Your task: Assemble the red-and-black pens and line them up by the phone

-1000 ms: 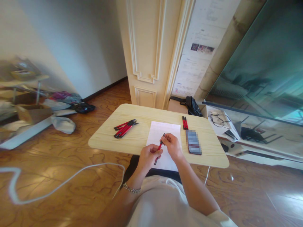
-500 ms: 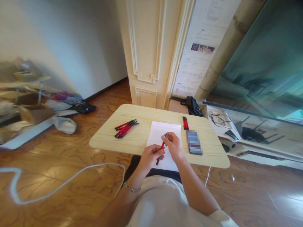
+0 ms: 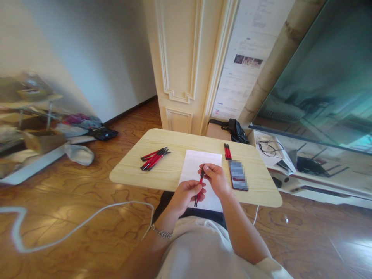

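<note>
Since half a second ago, the slim red-and-black stick pen [image 3: 201, 181] has swung to a steeper slant, its lower end coming slightly closer to the person's body, and the bare right hand [image 3: 217, 179] has shifted a little to the right. The bare left hand [image 3: 186, 193], with a silver chain-link bracelet [image 3: 161, 231] at its wrist, pinches the pen's red barrel between thumb and fingers. The right hand pinches the black upper end between thumb and fingertips, its other fingers curled. The pen is held tilted over a white rectangular sheet of paper [image 3: 192, 161], and its black lower end shows below the left hand.

The paper lies on a pale wood-grain table with rounded corners [image 3: 130, 176]. To its left, a loose pile of red-and-black pens [image 3: 154, 159] rests on the tabletop, tips pointing away and to the right. To its right, a small row of red-and-black pens [image 3: 227, 151] lies side by side, just beyond a dark flat phone with a pixelated screen [image 3: 238, 175].
</note>
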Demonstrator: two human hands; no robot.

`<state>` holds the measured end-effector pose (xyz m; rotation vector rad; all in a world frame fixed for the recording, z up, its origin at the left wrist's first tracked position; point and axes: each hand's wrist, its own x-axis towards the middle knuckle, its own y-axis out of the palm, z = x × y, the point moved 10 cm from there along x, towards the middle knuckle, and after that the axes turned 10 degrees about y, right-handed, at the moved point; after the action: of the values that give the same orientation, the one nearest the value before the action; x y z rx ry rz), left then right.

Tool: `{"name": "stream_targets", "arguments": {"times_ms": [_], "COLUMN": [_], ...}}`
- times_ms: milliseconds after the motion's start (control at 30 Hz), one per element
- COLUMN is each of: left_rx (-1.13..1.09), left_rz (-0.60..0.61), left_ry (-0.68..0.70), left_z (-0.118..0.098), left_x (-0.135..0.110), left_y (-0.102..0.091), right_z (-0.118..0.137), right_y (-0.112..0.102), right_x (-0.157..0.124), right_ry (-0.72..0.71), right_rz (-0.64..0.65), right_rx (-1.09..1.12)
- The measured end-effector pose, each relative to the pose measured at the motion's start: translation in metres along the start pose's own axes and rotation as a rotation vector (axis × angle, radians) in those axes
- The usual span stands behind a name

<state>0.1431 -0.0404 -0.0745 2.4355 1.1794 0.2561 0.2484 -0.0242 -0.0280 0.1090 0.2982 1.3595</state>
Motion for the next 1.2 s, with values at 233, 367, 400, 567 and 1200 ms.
{"name": "stream_targets", "arguments": {"times_ms": [233,367,400,567,1200], "left_rx": [0.116,0.238,0.266,0.322,0.063], "left_rz": [-0.118,-0.169,-0.180,-0.233,-0.028], "left_ry": [0.039,0.133,0.158,0.195,-0.020], "left_z": [0.002,-0.003,-0.004,-0.005,0.005], "left_x": [0.003,0.006,0.006,0.007,0.001], "left_y": [-0.014,-0.021,-0.023,-0.028,-0.004], "right_z": [-0.007,-0.011,-0.012,-0.015,-0.015], "right_y": [-0.006,-0.008,-0.009,-0.016,-0.005], "right_x": [0.001,0.002,0.002,0.000,0.000], "right_ry": [-0.023,-0.047,-0.055,-0.065,0.044], "right_rz": [-0.082,-0.129,-0.151,-0.295,-0.032], "right_rx": [-0.061,-0.074,-0.071,-0.068,-0.012]}}
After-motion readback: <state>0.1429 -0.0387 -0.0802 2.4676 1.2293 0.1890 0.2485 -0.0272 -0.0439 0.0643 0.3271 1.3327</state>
